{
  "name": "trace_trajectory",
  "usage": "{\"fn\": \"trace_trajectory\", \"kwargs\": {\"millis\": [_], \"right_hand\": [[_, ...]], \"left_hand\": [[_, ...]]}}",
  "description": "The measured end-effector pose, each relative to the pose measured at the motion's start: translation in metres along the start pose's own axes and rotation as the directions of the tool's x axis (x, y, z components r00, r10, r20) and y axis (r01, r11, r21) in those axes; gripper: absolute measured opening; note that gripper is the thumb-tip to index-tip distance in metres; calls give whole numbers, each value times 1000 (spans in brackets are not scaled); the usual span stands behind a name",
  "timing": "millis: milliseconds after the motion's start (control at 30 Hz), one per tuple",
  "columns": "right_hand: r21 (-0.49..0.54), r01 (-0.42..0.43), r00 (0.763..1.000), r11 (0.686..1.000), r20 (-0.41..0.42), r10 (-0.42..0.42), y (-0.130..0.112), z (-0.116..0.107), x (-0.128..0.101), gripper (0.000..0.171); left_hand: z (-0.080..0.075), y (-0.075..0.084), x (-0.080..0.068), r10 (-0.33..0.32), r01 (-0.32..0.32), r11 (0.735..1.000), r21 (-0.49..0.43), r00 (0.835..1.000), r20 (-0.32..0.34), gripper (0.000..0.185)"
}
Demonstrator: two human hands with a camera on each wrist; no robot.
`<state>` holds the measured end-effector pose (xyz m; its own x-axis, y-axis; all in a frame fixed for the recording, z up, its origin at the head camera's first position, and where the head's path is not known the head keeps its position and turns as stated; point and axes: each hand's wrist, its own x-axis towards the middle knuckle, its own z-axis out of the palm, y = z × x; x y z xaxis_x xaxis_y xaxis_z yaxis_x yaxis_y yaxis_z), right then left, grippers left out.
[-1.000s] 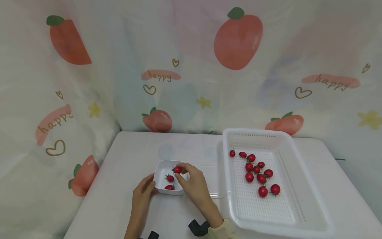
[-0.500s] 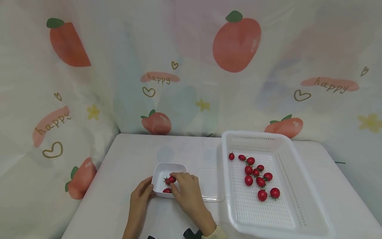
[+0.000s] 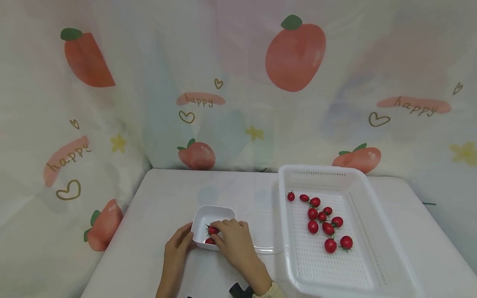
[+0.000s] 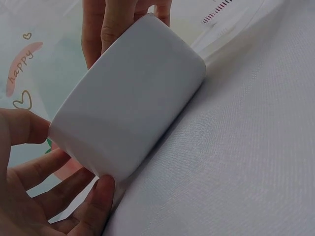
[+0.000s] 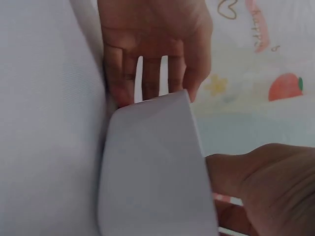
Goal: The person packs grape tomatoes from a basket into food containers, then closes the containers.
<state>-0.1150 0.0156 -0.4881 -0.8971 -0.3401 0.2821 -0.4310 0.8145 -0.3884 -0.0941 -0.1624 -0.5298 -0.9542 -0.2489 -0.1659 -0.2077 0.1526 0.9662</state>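
A small white bowl [image 3: 208, 215] stands on the table with cherry tomatoes [image 3: 211, 229] inside. My left hand [image 3: 185, 236] holds its near left corner, thumb and fingers bracketing the wall; the left wrist view shows the bowl [image 4: 133, 98] close up above those fingers. My right hand [image 3: 220, 230] reaches over the near rim and pinches a tomato low inside. In the right wrist view the bowl [image 5: 152, 172] hides my right fingertips [image 5: 147, 91].
A large white perforated basket [image 3: 372, 207] on the right holds several cherry tomatoes [image 3: 322, 217]. A clear flat lid [image 3: 266, 236] lies between bowl and basket. The white table [image 3: 167, 194] meets a fruit-print curtain behind and at the left.
My right hand has come down from above the bowl's rim into the bowl, carrying a tomato. The left hand stays on the bowl.
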Motion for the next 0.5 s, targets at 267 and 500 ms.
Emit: {"fn": "trace_trajectory", "kwargs": {"millis": [267, 500], "right_hand": [[-31, -24, 996, 999, 86, 27, -4, -7, 11, 17], [-82, -4, 994, 997, 111, 13, -5, -10, 19, 21]], "left_hand": [[1, -1, 1, 0, 0, 1000, -27, 1000, 7, 39], [1, 2, 0, -4, 4, 1000, -24, 1000, 1, 38]]}}
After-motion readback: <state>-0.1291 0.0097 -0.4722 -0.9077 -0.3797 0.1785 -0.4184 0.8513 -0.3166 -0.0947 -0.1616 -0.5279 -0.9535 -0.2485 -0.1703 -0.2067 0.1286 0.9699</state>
